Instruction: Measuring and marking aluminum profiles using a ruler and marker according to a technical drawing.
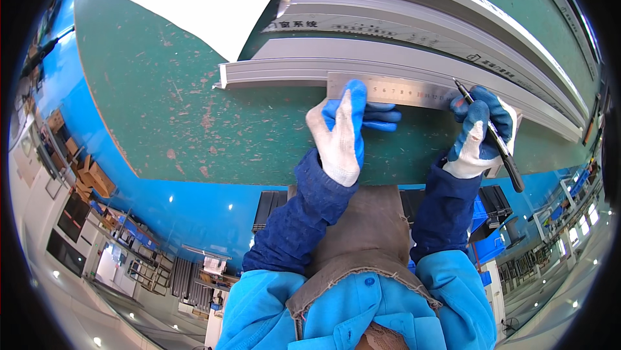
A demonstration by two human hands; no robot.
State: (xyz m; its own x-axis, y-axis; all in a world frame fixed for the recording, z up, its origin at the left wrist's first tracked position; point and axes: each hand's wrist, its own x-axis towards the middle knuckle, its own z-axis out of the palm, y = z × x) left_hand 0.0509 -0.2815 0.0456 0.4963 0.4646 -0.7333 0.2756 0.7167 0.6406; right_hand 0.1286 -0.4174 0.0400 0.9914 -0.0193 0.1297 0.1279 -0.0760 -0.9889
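A steel ruler (404, 93) lies along the front edge of the nearest grey aluminium profile (278, 73). My left hand (343, 127), in a blue-and-white glove, pinches the ruler near its left end, thumb on top. Gloved the same way, my right hand (482, 133) is closed around a black pen (501, 149). The pen slants, its tip pointing up and left near the profile. The right fingers also reach the ruler's right part and hide its end; whether they grip it I cannot tell.
Further grey profiles (388, 10) with printed film lie behind, on a scuffed green table (162, 117). A white sheet (207, 0) overlaps their left ends. The table's curved left edge borders a blue floor (194, 211). Cardboard boxes (97, 178) stand on the left.
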